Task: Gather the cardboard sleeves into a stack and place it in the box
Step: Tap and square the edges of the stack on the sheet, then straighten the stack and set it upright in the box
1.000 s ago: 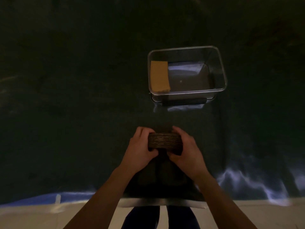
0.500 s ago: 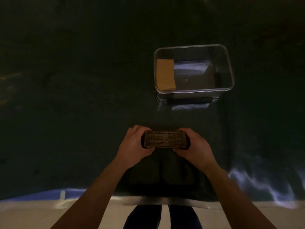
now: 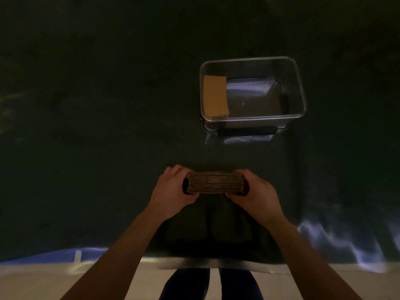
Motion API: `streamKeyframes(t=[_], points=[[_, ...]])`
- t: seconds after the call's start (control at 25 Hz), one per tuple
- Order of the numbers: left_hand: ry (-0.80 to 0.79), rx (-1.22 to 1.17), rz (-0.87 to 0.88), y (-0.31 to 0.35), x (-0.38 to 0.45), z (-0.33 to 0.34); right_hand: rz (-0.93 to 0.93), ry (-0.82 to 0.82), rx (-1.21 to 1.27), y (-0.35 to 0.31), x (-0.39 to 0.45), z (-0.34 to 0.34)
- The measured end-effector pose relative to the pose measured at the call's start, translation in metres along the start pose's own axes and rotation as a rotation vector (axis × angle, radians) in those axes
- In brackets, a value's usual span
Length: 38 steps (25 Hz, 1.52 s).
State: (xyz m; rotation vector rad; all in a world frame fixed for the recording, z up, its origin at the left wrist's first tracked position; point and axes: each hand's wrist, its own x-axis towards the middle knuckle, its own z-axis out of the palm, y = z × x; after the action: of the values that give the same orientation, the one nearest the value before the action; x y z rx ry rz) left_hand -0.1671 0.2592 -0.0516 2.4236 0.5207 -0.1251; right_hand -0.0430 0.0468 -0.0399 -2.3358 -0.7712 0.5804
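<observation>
Head view, dim light. Both hands hold a brown corrugated-cardboard stack of flattened sleeves (image 3: 215,182) low over the dark green-black tabletop (image 3: 97,126), near the front edge. The left hand (image 3: 173,191) clamps the left end and the right hand (image 3: 255,192) the right end; fingers are curled closed around the ends, thumbs on the near side. The stack's long ribbed edge faces the camera, many thin layers showing, its top line bowed slightly upward.

The clear, rectangular plastic box with rounded corners (image 3: 300,87) sits farther back and to the right, well apart from the hands. A tan flat cardboard piece (image 3: 215,96) already lies against its left inner wall; the rest of the floor is bare. A dark bar-shaped handle (image 3: 246,131) runs along the near side.

Handling judgement: light, dry, matte, good friction. Each sleeve is stiff in plane but the loose layers can slide or fan if end pressure relaxes. Best hold is what is shown: squeeze from both short ends, thumbs and fingers bracing the faces. Too much squeeze likely buckles the middle, as the bow hints. The box wall is smooth and rigid; the stack should drop in right of the tan piece.
</observation>
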Motion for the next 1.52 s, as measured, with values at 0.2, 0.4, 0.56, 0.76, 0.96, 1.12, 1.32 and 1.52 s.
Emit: streamKeyframes(t=[0.2, 0.4, 0.56, 0.76, 0.96, 1.12, 1.32, 1.52], points=[[0.100, 0.000, 0.110, -0.004, 0.002, -0.005, -0.041, 0.038, 0.009, 0.004, 0.000, -0.009], [0.036, 0.090, 0.080, -0.005, 0.003, 0.004, -0.036, 0.004, -0.010, 0.006, -0.002, -0.003], [0.121, 0.088, 0.079, -0.009, 0.000, 0.002, -0.064, 0.010, -0.044, 0.007, -0.002, -0.006], [0.019, 0.158, 0.054, -0.011, -0.002, 0.011, -0.060, -0.012, -0.098, 0.009, -0.001, 0.003], [0.017, 0.095, 0.053, -0.006, -0.001, 0.008, -0.043, -0.015, -0.078, 0.009, -0.003, 0.004], [-0.081, -0.552, -0.007, 0.002, -0.005, -0.014, 0.127, -0.102, 0.300, 0.000, -0.012, -0.008], [-0.042, -1.412, -0.236, 0.055, -0.008, -0.015, 0.504, -0.134, 0.892, -0.039, -0.031, 0.011], [-0.027, -1.340, -0.339, 0.082, -0.004, -0.054, 0.478, -0.279, 1.099, -0.068, -0.043, -0.010]])
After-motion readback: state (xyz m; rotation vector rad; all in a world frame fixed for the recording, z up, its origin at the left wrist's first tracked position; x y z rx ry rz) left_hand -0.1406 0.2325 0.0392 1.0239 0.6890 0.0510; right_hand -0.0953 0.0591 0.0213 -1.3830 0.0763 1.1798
